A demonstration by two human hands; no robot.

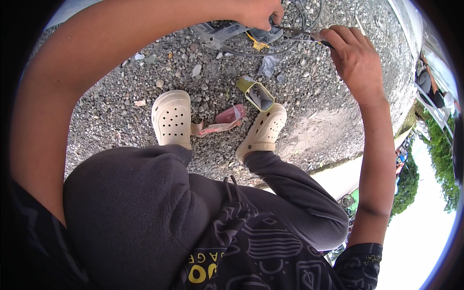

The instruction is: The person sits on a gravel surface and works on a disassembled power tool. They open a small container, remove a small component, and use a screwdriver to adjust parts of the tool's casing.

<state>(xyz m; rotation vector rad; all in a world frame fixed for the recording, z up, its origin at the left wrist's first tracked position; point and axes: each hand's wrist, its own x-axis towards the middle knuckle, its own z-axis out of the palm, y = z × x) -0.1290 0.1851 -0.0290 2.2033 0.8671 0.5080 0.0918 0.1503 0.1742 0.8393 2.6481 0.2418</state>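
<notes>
At the top of the view my left hand (261,13) is closed, its fingers bent down onto a dark ridged piece (220,34) lying low over the gravel. Exactly what those fingers grip is partly hidden. To its right, my right hand (355,63) is wrapped around a slim metal tool (314,36) with a dark handle. The tool's thin end points left, toward my left fingers; its kind is not clear. A black cable or tube (246,53) curves around this spot, and a yellow scrap (258,44) sits just below the dark piece.
Between my beige clogs (172,118) lie a yellow-green open container (258,94), a pink case (231,114) and a pinkish strap (220,128). Crumpled clear plastic (268,65) rests on the gravel (125,96). Another person (430,82) is at the far right.
</notes>
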